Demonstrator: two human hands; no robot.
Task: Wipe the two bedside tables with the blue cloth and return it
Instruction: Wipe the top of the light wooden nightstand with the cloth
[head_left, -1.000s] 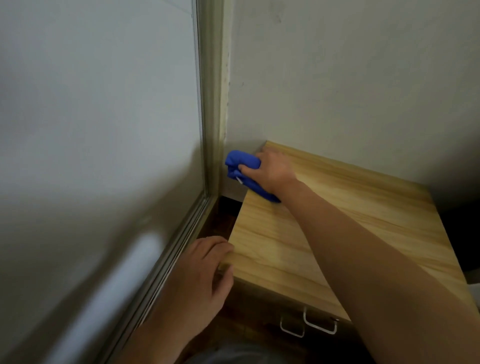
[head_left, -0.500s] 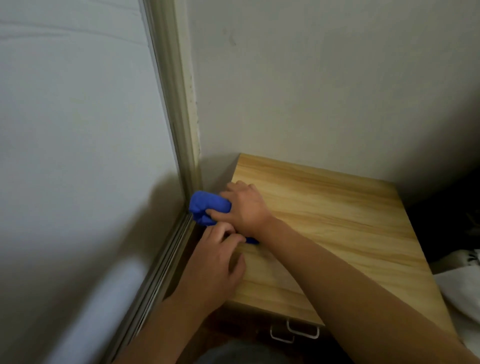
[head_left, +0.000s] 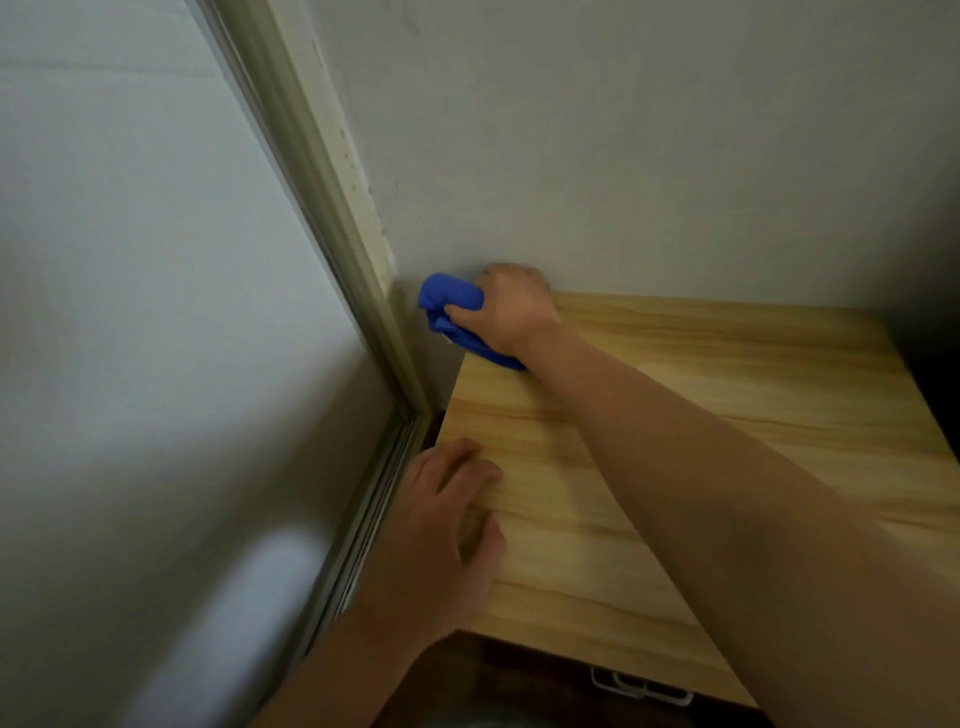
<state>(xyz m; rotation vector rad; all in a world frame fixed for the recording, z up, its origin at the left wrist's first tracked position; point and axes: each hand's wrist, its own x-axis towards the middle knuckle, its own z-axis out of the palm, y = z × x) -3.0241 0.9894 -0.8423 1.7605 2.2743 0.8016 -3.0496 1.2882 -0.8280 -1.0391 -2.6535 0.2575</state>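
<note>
We see the bunched blue cloth (head_left: 451, 312) at the light wooden counter's (head_left: 727, 395) far-left corner, frame centre.

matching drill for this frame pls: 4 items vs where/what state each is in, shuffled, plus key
Column 1
1. blue cloth
2. left hand
3. right hand
4. drawer handle

Column 2
A. rests on the near left part of the bedside table top
B. bunched at the far left corner, by the wall
C. metal, on the table front, bottom of view
D. grips the cloth

Pairs: 1-B, 2-A, 3-D, 4-C
</note>
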